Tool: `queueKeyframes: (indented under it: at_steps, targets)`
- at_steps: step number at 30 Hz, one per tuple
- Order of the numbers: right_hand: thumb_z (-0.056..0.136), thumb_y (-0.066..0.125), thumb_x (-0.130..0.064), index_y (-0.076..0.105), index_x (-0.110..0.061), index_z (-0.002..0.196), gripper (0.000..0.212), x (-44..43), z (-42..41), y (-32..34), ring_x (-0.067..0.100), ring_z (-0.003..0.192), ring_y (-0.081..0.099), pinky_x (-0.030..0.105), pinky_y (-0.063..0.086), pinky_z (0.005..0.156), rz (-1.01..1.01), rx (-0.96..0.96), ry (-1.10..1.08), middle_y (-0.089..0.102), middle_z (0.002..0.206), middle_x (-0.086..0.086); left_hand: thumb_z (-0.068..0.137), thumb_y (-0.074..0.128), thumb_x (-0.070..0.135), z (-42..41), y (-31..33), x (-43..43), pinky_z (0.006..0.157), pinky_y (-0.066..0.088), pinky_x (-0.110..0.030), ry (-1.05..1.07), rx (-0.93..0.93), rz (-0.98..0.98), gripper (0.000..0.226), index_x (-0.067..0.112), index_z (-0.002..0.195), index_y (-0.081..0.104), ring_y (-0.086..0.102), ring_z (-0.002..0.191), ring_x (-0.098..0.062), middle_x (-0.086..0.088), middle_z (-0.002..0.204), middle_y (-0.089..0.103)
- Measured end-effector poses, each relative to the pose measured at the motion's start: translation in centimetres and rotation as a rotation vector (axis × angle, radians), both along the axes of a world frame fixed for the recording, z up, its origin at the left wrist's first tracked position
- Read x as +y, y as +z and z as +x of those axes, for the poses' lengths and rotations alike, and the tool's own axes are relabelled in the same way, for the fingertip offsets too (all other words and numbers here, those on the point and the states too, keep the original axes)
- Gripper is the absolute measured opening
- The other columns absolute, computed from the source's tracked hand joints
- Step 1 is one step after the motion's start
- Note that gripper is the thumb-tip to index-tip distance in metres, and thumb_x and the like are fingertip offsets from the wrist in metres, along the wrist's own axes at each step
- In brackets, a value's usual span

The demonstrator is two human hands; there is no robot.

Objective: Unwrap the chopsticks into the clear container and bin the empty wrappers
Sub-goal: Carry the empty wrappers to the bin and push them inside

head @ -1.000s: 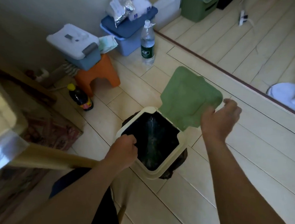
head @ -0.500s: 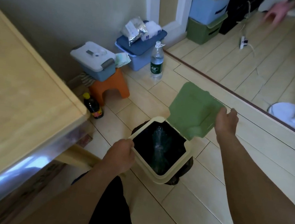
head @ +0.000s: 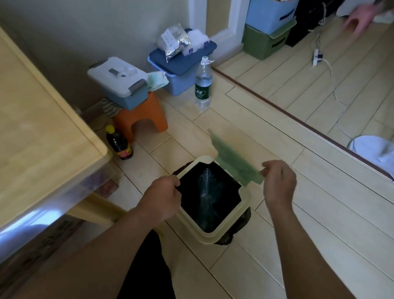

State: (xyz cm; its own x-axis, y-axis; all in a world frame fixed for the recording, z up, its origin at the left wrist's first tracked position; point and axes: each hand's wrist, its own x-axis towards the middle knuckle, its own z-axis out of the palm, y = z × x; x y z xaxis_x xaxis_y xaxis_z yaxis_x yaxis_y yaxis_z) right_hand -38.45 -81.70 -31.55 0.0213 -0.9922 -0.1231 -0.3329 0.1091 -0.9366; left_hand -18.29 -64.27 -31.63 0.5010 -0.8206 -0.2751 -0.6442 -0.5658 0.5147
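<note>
A cream-rimmed bin [head: 215,237] lined with a black bag stands on the floor below me. Crumpled clear wrappers [head: 207,187] lie inside it. My left hand [head: 161,197] grips the bin's near-left rim with curled fingers. My right hand [head: 279,181] pinches the free edge of the green hinged lid [head: 236,163], which is tilted low over the back of the opening. No chopsticks or clear container are in view.
A wooden table [head: 21,129] fills the left side. A dark sauce bottle [head: 119,144], an orange stool [head: 143,116] bearing a grey box, a water bottle [head: 203,83] and a blue storage box [head: 181,66] stand behind the bin. A white fan base [head: 382,155] is at right.
The green lid has swung down from nearly upright to a low tilt over the bin, with my right hand following it. My left hand stays on the rim.
</note>
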Motion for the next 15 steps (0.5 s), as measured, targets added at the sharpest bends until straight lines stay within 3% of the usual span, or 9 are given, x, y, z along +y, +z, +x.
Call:
queueKeyframes:
  at_steps: [3,5,7,10,15]
  targets:
    - [0.087,0.044,-0.019,0.068,-0.005,0.075,0.031,4.2,0.5,-2.0,0.016,0.069,0.059,0.027,0.046,0.063,-0.002,0.024,0.153,0.067,0.073,0.009,0.098,0.049,0.010,-0.2,0.7,0.5,0.049,0.032,-0.010,-0.001,-0.018,-0.005,0.020,0.015,0.108,0.065,0.053,0.063,-0.005,0.006,0.077,0.057]
    - [0.086,0.044,-0.023,0.062,0.001,0.071,0.033,6.3,0.8,-3.7,0.020,0.063,0.050,0.030,0.037,0.057,0.038,0.092,0.240,0.062,0.072,0.021,0.095,0.050,0.011,-0.3,1.3,0.9,0.055,0.042,-0.021,0.008,-0.039,-0.004,0.017,0.021,0.089,0.062,0.057,0.066,-0.012,0.007,0.075,0.059]
    - [0.092,0.045,-0.024,0.056,0.001,0.071,0.035,7.7,0.9,-4.6,0.020,0.063,0.046,0.030,0.031,0.057,0.133,0.176,0.391,0.058,0.071,0.022,0.092,0.049,0.012,-0.3,2.0,1.6,0.061,0.051,-0.030,0.012,-0.061,-0.012,0.022,0.025,0.077,0.057,0.060,0.069,-0.015,0.005,0.075,0.062]
    - [0.102,0.049,-0.018,0.055,-0.005,0.073,0.032,8.8,1.4,-5.0,0.020,0.068,0.046,0.030,0.030,0.059,0.252,0.348,0.649,0.052,0.074,0.009,0.091,0.048,0.013,-0.3,3.3,2.6,0.065,0.056,-0.035,0.017,-0.082,-0.028,0.023,0.026,0.074,0.057,0.060,0.070,-0.013,0.005,0.075,0.063]
    - [0.103,0.047,-0.018,0.052,-0.009,0.075,0.030,9.1,2.3,-2.9,0.021,0.071,0.048,0.031,0.030,0.061,0.196,0.401,0.656,0.051,0.078,0.011,0.090,0.046,0.014,-0.5,5.8,3.9,0.065,0.056,-0.035,-0.007,-0.051,-0.025,0.022,0.024,0.075,0.058,0.061,0.071,-0.017,0.002,0.077,0.062]
